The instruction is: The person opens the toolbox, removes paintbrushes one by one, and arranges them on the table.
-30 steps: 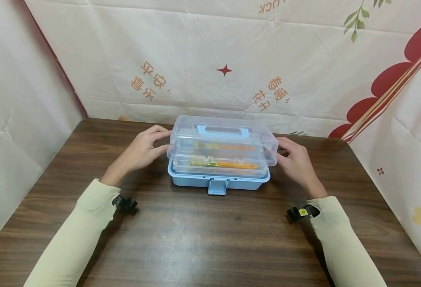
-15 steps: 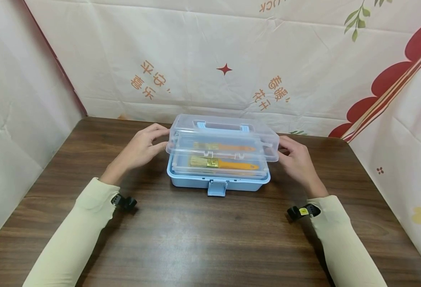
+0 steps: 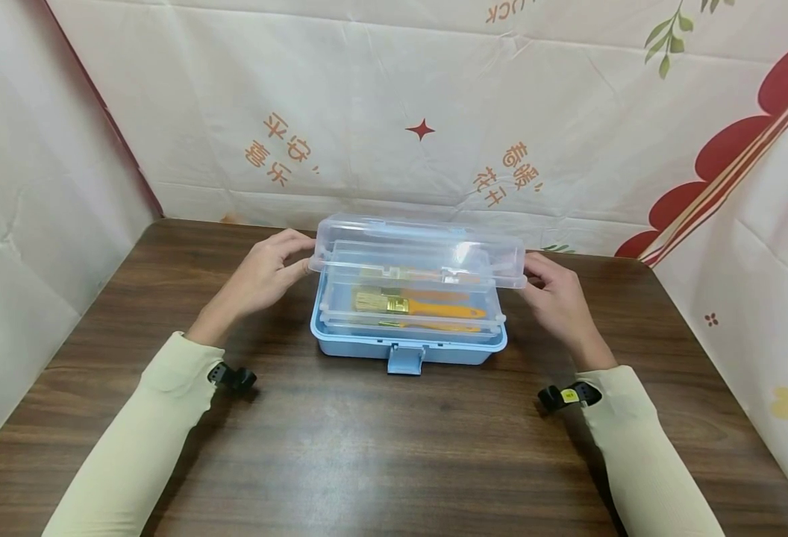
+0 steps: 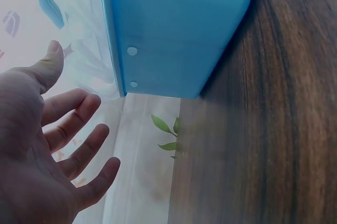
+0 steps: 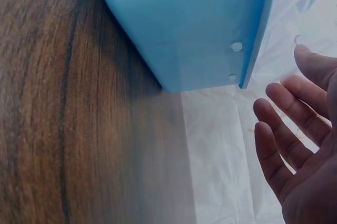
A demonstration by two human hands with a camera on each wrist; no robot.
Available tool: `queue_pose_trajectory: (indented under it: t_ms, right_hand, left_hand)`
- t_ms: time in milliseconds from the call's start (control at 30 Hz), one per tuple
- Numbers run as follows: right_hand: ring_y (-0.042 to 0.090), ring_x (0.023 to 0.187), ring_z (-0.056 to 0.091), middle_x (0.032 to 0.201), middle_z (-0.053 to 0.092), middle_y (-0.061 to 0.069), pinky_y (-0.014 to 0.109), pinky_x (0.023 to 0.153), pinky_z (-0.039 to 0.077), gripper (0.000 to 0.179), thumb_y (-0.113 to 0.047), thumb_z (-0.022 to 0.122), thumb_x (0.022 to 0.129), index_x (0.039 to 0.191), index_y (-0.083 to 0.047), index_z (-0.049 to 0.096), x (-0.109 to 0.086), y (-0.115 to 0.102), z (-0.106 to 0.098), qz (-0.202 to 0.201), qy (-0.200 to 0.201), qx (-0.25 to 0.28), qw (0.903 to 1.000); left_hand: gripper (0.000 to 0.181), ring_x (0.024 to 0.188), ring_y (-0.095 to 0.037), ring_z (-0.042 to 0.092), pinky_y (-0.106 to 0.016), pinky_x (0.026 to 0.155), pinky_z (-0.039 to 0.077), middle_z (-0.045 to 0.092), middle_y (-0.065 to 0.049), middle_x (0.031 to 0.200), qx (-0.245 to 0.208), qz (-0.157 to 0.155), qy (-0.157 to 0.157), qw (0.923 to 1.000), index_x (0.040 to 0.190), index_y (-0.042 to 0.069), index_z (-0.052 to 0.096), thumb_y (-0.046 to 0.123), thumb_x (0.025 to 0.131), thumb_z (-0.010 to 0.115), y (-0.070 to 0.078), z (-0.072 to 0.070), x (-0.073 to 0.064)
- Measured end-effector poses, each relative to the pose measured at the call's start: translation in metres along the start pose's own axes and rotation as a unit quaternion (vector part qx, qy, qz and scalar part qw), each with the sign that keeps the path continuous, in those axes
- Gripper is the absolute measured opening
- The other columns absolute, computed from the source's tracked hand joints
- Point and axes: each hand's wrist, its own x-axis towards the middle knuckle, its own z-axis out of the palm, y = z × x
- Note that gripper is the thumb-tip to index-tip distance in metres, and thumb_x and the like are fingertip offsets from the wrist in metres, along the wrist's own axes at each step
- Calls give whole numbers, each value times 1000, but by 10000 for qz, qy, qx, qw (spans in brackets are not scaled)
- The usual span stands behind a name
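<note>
One blue box [image 3: 354, 347] on the tabletop [image 3: 434, 447], front latch [image 3: 405, 359] lowered; inside, orange-handled brush [image 3: 427, 308] lengthwise in a clear tray [image 3: 339, 307]. Behind and above, clear lid [image 3: 427, 250] tilted partway open, long axis left to right, midway between left hand [image 3: 263, 271] and right hand [image 3: 559, 291], equally near; fingers [image 4: 87, 151] apart, seemingly touching its ends.
</note>
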Motion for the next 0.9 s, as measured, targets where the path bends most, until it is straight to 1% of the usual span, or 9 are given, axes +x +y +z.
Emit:
queue_pose_trajectory:
  t_ms: [133,267,367,467,600,767,900]
  right_hand:
    - [13,101,58,134,72,9,16,82,47,31,-12,74,107,137,-7,77,0,-1,0,133,32,70,9999]
    - [13,103,58,137,72,8,17,82,48,33,-17,76,107,138,-8,77,0,-3,-1,311,32,140,9994]
    - [12,105,60,137,72,7,16,83,49,33,-22,76,107,138,-8,77,0,-6,-1,468,15,221,9987]
    - [12,107,62,137,72,6,15,87,50,34,-25,75,108,138,-8,77,0,-8,-3,582,-13,322,9978]
    - [13,107,63,135,73,6,16,89,51,34,-28,73,109,137,-8,77,0,-10,-3,650,-28,314,9974]
    - [16,104,61,128,73,4,19,85,49,32,-31,72,110,131,-9,79,0,-11,-3,751,6,285,9968]
    - [19,99,57,118,72,2,22,80,47,27,-30,72,110,126,-10,79,-1,-11,-3,727,61,297,9969]
  left_hand:
    - [43,133,-39,60,-59,110,44,69,-15,135,-4,-160,39,9999,142,2,71,33,112,67,2,0,0]
    - [43,132,-36,61,-58,110,45,71,-12,133,-24,-234,135,9996,136,4,75,39,111,68,3,0,0]
    - [40,129,-35,62,-57,109,46,72,-9,129,-111,-293,243,9992,128,7,78,41,111,68,4,0,1]
    - [36,121,-31,64,-54,103,47,74,-7,124,-187,-323,349,9987,121,8,80,41,110,70,5,0,0]
    - [33,109,-27,64,-48,94,47,76,-7,117,-182,-314,463,9983,114,8,81,39,110,70,7,-1,-1]
    - [35,99,-26,62,-45,86,47,76,-8,110,-204,-392,568,9974,112,7,80,41,109,71,8,0,-1]
    - [36,93,-25,60,-43,81,47,75,-9,106,-314,-502,621,9963,109,7,79,42,108,72,8,0,-1]
